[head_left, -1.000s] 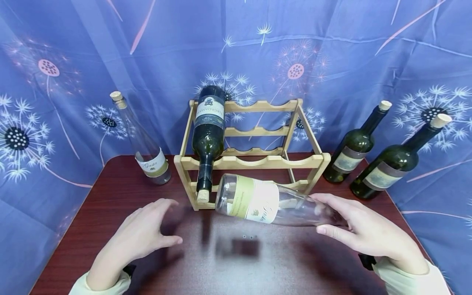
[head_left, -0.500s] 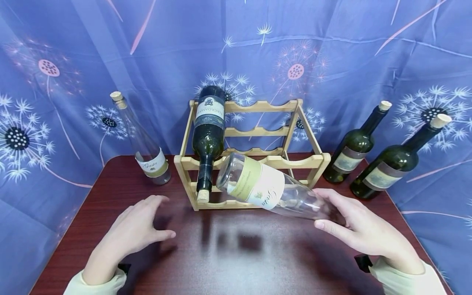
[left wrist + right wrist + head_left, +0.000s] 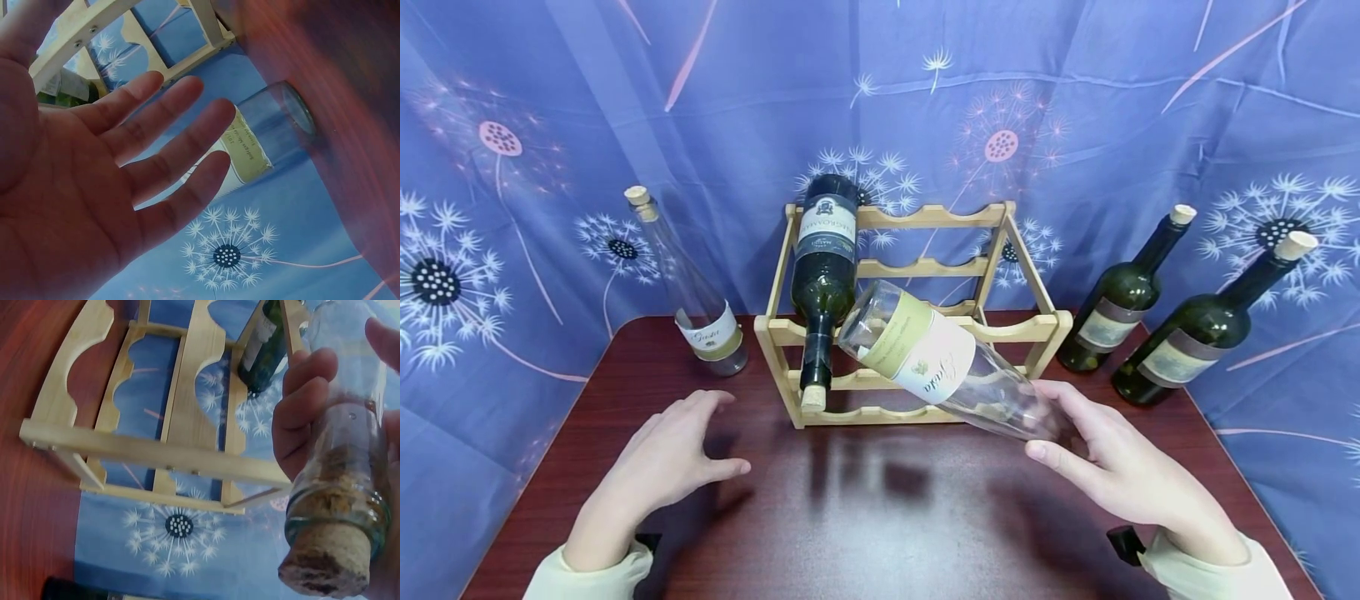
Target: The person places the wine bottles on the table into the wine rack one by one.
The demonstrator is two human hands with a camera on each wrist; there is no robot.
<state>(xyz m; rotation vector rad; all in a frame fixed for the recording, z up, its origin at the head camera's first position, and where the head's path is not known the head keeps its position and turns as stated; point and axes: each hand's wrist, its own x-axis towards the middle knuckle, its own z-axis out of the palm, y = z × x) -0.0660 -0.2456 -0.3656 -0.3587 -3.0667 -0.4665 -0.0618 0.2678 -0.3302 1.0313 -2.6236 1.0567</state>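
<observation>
My right hand [image 3: 1123, 471] grips a clear glass wine bottle [image 3: 936, 358] by its neck. The bottle tilts, its base raised toward the back left, in front of the wooden wine rack [image 3: 917, 332]. Up close in the right wrist view, the fingers [image 3: 309, 394] curl round the neck, and a cork [image 3: 328, 559] plugs the mouth. To the left, my left hand [image 3: 662, 458] hovers over the table with fingers spread and nothing in it. A dark green wine bottle [image 3: 825, 275] lies in the rack's upper left slot, its corked neck pointing toward me.
Another clear corked bottle [image 3: 707, 329] stands upright left of the rack. Two dark green corked bottles, one nearer [image 3: 1195, 342] and one farther [image 3: 1116, 308], stand at the right. A blue dandelion-print curtain [image 3: 737, 125] hangs behind the dark red table [image 3: 820, 542].
The held bottle's base has risen up and back toward the rack, making it more tilted. My right hand has shifted slightly left; the left hand has drawn a little to the left.
</observation>
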